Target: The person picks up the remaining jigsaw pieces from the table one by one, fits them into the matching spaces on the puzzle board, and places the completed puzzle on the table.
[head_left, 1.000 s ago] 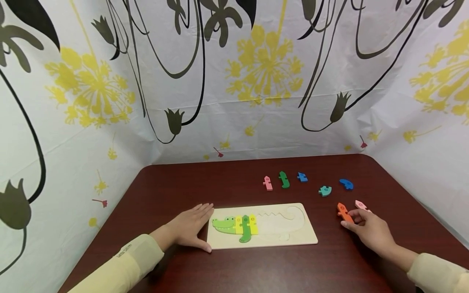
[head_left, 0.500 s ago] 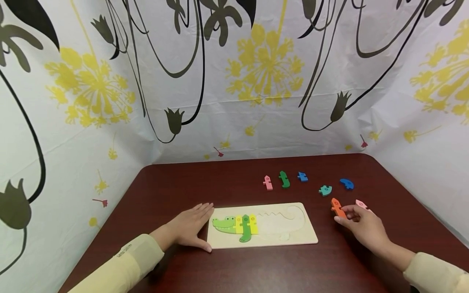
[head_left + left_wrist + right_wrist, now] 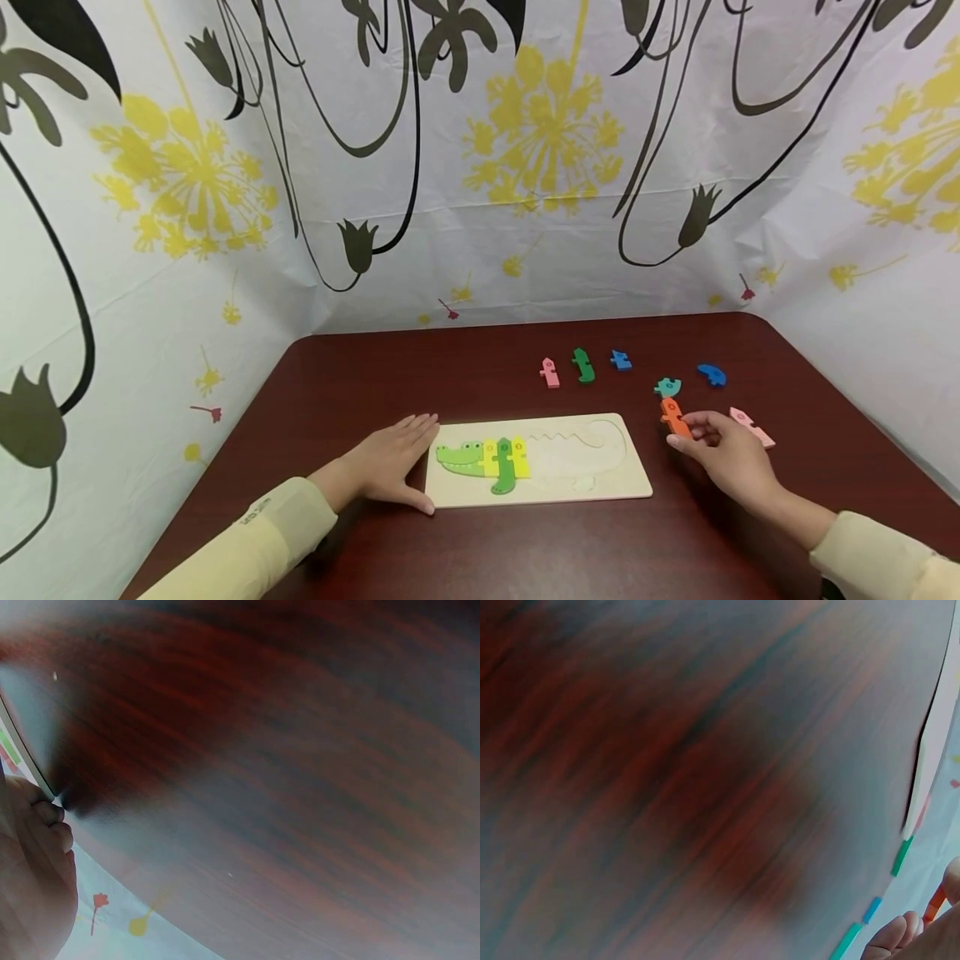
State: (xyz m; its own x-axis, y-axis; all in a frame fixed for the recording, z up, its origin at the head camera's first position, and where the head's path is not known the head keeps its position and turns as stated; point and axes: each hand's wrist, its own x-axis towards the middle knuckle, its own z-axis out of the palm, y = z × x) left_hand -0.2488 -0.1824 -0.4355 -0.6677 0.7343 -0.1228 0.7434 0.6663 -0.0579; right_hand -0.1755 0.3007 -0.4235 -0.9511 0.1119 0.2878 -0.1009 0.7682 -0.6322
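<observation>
Two pale yellow sleeves [image 3: 255,537] reach from the near edge over a dark red-brown, wood-grained table [image 3: 480,554]. The left hand [image 3: 392,463] lies at the left end of a pale, rectangular wooden board [image 3: 626,477], its straight fingers close together at the upper corner and its thumb spread to the lower one. Set in the board are a light green crocodile head [image 3: 461,460], then two yellow strips [image 3: 490,460] with a green legged piece [image 3: 506,473] between them. Right of the board, the right hand [image 3: 726,457] pinches the lower end of a flat, knobbed orange piece [image 3: 674,418] between thumb and fingers; whether it touches the table I cannot tell. A pale pink pointed piece [image 3: 752,427] lies just beyond the knuckles. Farther off lie a teal rounded piece [image 3: 667,387], a dark blue curved piece [image 3: 712,375], and a row of pink [image 3: 550,373], green [image 3: 583,366] and blue pieces [image 3: 620,360]. Behind hangs white sheeting printed with yellow flowers [image 3: 551,133].
</observation>
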